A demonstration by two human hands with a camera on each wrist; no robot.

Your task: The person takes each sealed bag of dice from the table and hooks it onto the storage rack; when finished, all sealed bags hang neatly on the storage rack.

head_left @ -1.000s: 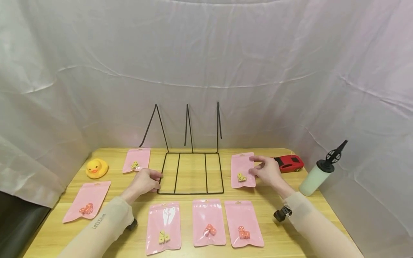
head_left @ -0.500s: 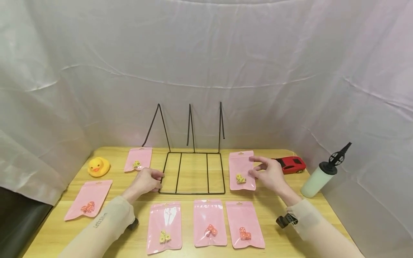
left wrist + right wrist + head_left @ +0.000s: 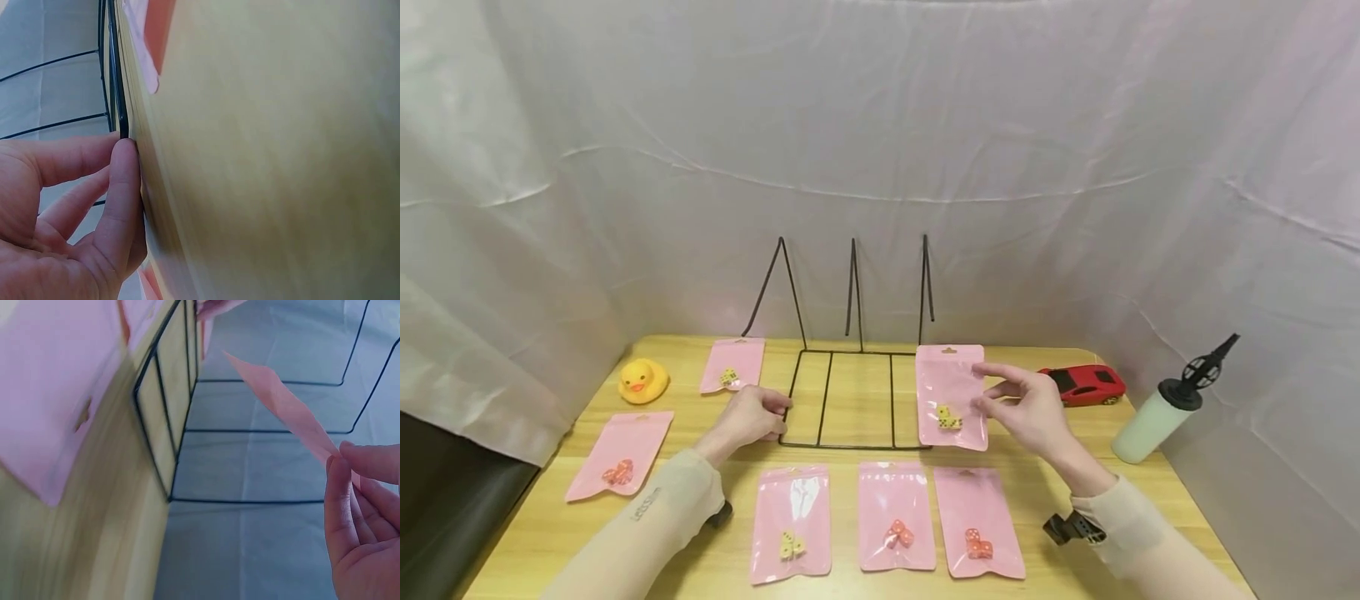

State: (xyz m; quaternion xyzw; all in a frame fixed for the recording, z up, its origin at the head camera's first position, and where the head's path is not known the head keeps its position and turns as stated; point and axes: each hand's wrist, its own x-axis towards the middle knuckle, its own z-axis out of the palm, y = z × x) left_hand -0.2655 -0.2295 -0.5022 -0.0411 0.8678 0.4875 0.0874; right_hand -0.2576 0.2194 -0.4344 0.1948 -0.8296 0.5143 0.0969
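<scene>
A black wire display rack [image 3: 857, 447] rests on the table, three bent prongs rising at its back. My left hand [image 3: 747, 417] pinches the left rail of its base; in the left wrist view, thumb and fingertips meet at the black wire [image 3: 116, 75]. Between thumb and fingers, my right hand [image 3: 1026, 408] holds a pink zip pouch [image 3: 951, 379] by its right edge. Yellow dice [image 3: 949, 418] show through its front. The pouch overlaps the rack's right side in the head view. Seen from the right wrist, this pouch [image 3: 284, 406] is nearly edge-on, raised beside the rack's prongs.
Pink pouches with red dice [image 3: 896, 517] or yellow dice [image 3: 790, 521] lie along the front; others lie at left, near a rubber duck [image 3: 643, 381]. A red toy car [image 3: 1086, 385] and a pale-green hand pump [image 3: 1153, 425] stand at right. Grey curtain surrounds the table.
My right hand has moved left with the pouch, from beside the rack to overlapping its right side. The left hand keeps its grip on the rack. The head view has shifted slightly.
</scene>
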